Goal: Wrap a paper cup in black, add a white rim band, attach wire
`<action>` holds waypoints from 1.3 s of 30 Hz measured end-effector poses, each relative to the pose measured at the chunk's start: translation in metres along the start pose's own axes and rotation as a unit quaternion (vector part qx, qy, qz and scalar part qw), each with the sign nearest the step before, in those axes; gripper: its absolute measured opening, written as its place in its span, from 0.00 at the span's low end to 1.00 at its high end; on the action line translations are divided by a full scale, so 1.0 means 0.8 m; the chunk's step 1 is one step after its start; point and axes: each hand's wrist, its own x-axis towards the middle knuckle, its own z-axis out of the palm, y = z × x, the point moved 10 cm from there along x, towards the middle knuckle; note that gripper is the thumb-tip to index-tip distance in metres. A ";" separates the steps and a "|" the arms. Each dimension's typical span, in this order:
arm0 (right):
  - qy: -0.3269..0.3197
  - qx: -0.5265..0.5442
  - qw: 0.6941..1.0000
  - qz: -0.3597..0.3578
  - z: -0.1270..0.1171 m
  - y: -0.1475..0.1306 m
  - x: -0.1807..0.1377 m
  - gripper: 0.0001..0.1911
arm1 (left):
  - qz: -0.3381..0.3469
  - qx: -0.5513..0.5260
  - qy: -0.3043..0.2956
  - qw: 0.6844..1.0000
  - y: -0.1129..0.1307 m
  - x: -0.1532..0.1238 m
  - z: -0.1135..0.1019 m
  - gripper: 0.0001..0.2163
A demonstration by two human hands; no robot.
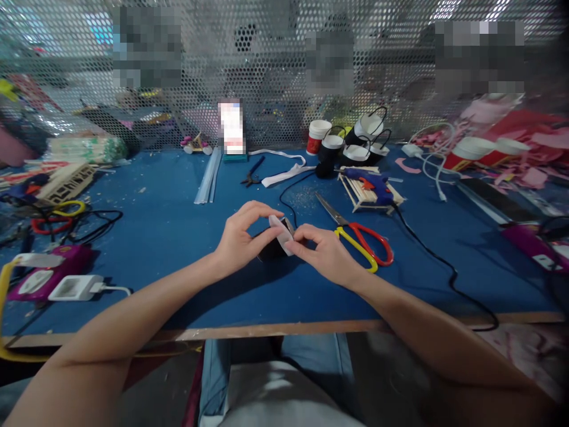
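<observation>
- Black cup (270, 249) sits low over the middle of the blue worktop (178, 237), caught between both hands, close to the near edge.
- Left hand (242, 237) comes at the black cup from its left side, fingers arched over the top and thumb tucked underneath, gripping it.
- Right hand (326, 252) meets it from the right, thumb and forefinger pinched together on a white strip (281, 232) that lies across the front of the cup.
- The fingertips of the two hands almost touch above the strip, so most of the cup is hidden; whether it rests on the worktop or is lifted just clear, I cannot tell.
- Scissors (362, 240) with red and yellow handles lie just beside the right hand, blades pointing away.
- A blue glue gun (371, 181) rests on a small wooden rack further back, its black cable (427, 252) trailing to the near edge.
- More black cups with white rims (355, 148) stand by the mesh wall, next to a red cup (317, 136).
- Small pliers (252, 172) lie well behind the left hand.
</observation>
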 end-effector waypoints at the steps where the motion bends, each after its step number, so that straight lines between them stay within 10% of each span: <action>1: 0.000 -0.002 1.000 0.002 0.001 0.001 0.000 0.10 | 0.000 -0.008 0.005 1.000 0.004 0.000 -0.003 0.06; 10: 0.004 -0.010 1.000 0.003 -0.002 0.001 0.000 0.10 | -0.127 -0.092 -0.021 0.987 -0.012 -0.005 0.002 0.07; 19: 0.045 0.054 0.997 0.019 -0.020 0.004 0.003 0.10 | 0.286 0.154 -0.119 0.938 0.076 -0.036 0.047 0.07; 24: 0.093 0.078 0.992 0.029 -0.030 0.004 0.000 0.12 | 0.144 0.168 0.006 0.975 0.043 -0.014 0.008 0.25; 29: 0.095 0.058 0.994 0.002 -0.029 -0.004 -0.004 0.11 | -0.058 0.105 -0.087 0.989 -0.019 -0.008 0.028 0.34; 39: 0.165 -0.008 0.974 -0.155 -0.059 -0.049 -0.015 0.14 | 0.018 0.148 -0.072 0.986 -0.007 -0.005 0.022 0.26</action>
